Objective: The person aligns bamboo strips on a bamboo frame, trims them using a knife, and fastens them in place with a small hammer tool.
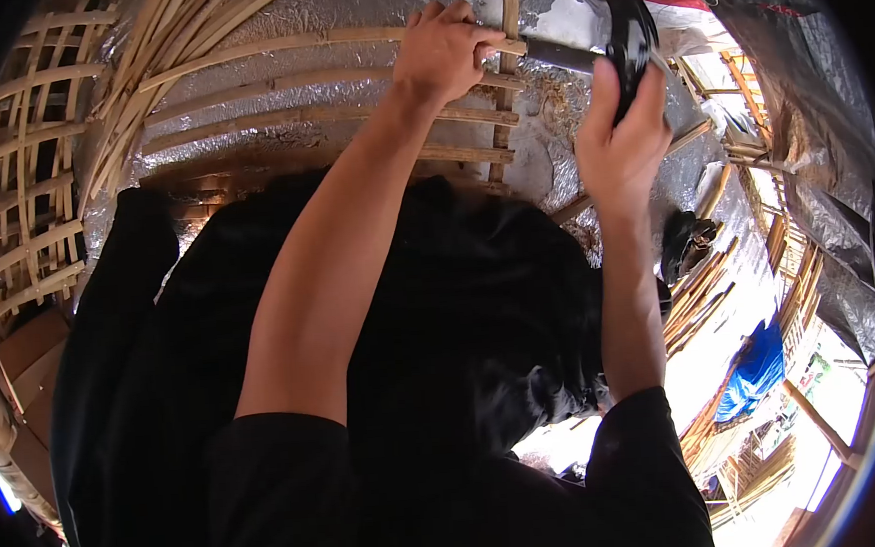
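Note:
My left hand [447,54] is closed over the end of a bamboo slat [333,37], near where it crosses an upright bamboo strip [509,8]. More slats [318,113] lie in rows below it, their ends on the same strip. My right hand [630,141] grips a dark tool [629,36] with a black curved handle; it is partly blurred, and its exact kind cannot be made out. A flat grey bar [559,55] runs from the tool towards the slat's end, close to my left fingertips.
Woven bamboo lattice [27,188] stands at the left, beside a bundle of long strips [158,50]. Silvery sheeting [262,23] lies under the slats. Bamboo pieces [705,307] and a blue plastic sheet [754,374] are at the right. Grey tarpaulin [819,130] hangs at the upper right.

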Action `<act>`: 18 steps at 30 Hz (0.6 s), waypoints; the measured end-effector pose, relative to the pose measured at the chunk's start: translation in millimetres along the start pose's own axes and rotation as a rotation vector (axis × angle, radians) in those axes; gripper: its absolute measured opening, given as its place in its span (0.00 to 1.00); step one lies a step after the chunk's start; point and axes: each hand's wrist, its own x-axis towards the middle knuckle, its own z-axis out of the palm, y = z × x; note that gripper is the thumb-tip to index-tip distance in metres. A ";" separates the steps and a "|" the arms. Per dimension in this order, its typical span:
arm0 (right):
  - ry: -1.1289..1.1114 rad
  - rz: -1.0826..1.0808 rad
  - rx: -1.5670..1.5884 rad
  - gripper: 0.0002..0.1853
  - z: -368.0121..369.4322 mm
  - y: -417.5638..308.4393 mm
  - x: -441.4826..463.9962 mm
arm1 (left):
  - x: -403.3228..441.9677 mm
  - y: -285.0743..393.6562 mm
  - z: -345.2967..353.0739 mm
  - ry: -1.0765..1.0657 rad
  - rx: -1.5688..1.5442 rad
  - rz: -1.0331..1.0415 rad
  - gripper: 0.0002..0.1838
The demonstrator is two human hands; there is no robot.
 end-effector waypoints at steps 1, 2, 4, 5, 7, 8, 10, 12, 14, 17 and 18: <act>0.091 -0.053 0.055 0.15 5.9 4.5 -7.2 | 1.3 -0.1 -2.4 0.003 -0.013 0.005 0.14; 0.008 -0.016 -0.002 0.16 17.3 19.4 -23.6 | 0.8 -0.7 -1.9 0.008 -0.026 0.010 0.14; -0.216 -0.084 -0.147 0.17 38.7 45.1 -25.6 | 0.6 -1.5 -3.2 0.027 -0.034 0.012 0.14; -0.328 -0.108 -0.224 0.17 43.7 50.6 -26.2 | -0.8 -1.2 -3.3 0.033 -0.035 0.014 0.14; -0.245 -0.074 -0.168 0.17 28.9 29.0 -9.9 | 2.5 -3.6 -2.2 0.051 -0.014 0.015 0.14; -0.201 -0.047 -0.096 0.17 18.3 16.1 -4.0 | 1.8 -2.7 -3.1 0.044 0.002 0.006 0.14; -0.045 -0.050 -0.017 0.17 7.6 5.9 -8.7 | 2.0 0.3 -0.5 0.035 -0.012 0.019 0.15; -0.189 -0.055 -0.128 0.17 26.4 35.7 -24.4 | 0.0 -3.2 1.7 0.036 -0.053 0.026 0.15; -0.394 0.024 -0.130 0.18 42.7 53.2 -22.4 | -0.3 -5.9 0.2 0.032 -0.049 0.029 0.15; -0.299 0.242 -0.046 0.19 30.9 49.9 -8.6 | 4.0 -5.3 -0.6 0.071 -0.035 0.034 0.14; -0.255 0.265 -0.037 0.20 27.4 47.4 -3.6 | -1.2 -1.0 -3.0 0.073 -0.033 0.032 0.14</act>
